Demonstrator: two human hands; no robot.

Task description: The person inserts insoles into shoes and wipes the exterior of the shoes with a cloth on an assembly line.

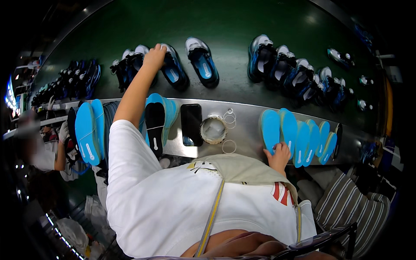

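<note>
Reaching out over the green belt, my left hand (154, 57) has its fingers curled at the front of a dark sneaker (175, 73) with a blue insole inside. Just right of it lies another dark sneaker (203, 65), also with a blue insole and a pale toe. Close to my body, my right hand (279, 155) pinches the lower end of a light blue insole (271, 125), the leftmost of a row on the metal ledge. More blue insoles (288, 126) fan out to the right of that hand.
Sneakers line the green belt (232, 26) at left and right. On the metal ledge (247, 130) lie a black phone (191, 125), a round container (213, 129), rubber bands (229, 147) and banded insole stacks (88, 130). A person's gloved hand (63, 131) shows at far left.
</note>
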